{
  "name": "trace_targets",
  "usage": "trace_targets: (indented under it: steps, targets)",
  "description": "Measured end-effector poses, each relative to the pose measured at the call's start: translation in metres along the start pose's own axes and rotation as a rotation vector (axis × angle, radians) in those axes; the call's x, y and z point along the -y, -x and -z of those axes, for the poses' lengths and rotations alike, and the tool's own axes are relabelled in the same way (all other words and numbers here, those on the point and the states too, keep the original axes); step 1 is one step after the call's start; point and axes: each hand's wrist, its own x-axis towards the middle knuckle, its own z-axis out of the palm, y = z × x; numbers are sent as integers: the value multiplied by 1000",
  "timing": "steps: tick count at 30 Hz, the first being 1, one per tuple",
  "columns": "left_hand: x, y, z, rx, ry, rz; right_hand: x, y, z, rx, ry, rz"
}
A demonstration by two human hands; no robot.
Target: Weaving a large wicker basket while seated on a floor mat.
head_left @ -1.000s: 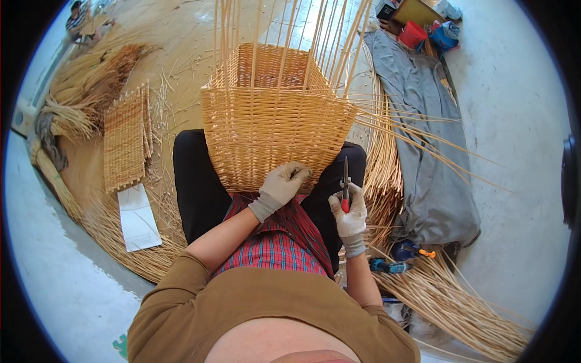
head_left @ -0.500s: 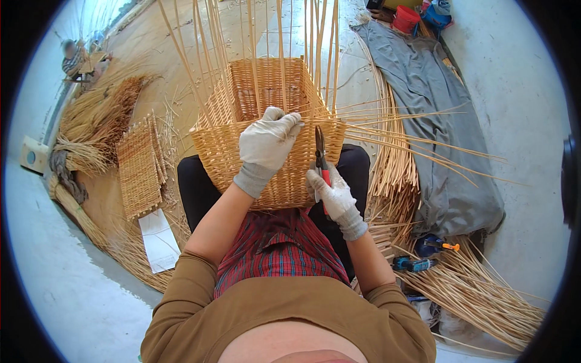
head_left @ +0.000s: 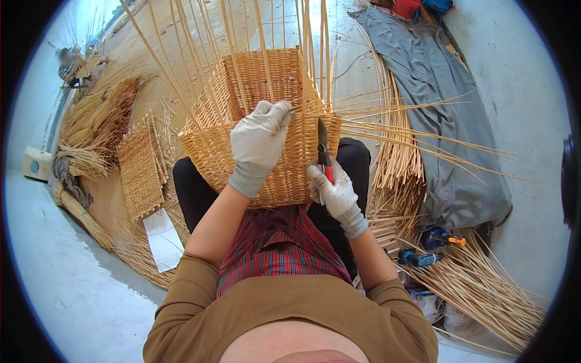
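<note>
A woven wicker basket [head_left: 212, 154] rests between my knees, with tall upright stakes rising from its rim. My left hand [head_left: 260, 136], in a white knit glove, is closed at the near rim, fingertips pinched together; what lies between them is hidden. Pruning shears [head_left: 322, 140] with dark blades and red handles are gripped in my right hand [head_left: 336, 190], also gloved. Their blades point up and away from me, in front of the basket's near right side. Several loose wicker rods [head_left: 423, 138] stick out to the right from the near right corner.
Bundled rods [head_left: 396, 163] and a grey cloth [head_left: 451, 145] lie on the right. A blue-black power tool [head_left: 420, 259] sits by more rods [head_left: 478, 290]. At left are woven panels [head_left: 142, 169], straw-like bundles [head_left: 100, 118] and white paper [head_left: 163, 240]. Another person [head_left: 71, 65] sits far left.
The basket has tilted and shifted slightly left, its stakes leaning further left. My left hand has moved a little left and up along the rim; my right hand keeps hold of the shears.
</note>
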Motion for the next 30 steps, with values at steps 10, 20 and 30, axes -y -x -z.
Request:
trace_targets:
  steps: [10, 20, 30]
  targets:
    - [-20, -15, -16, 3, 23, 295, -29, 32, 5, 17, 51, -106]
    - [-6, 28, 8, 50, 120, 1, -8, 25, 21, -68, 514, 174]
    - [50, 55, 34, -282, 104, 344, 193, -36, -37, -160, 1961, 1264]
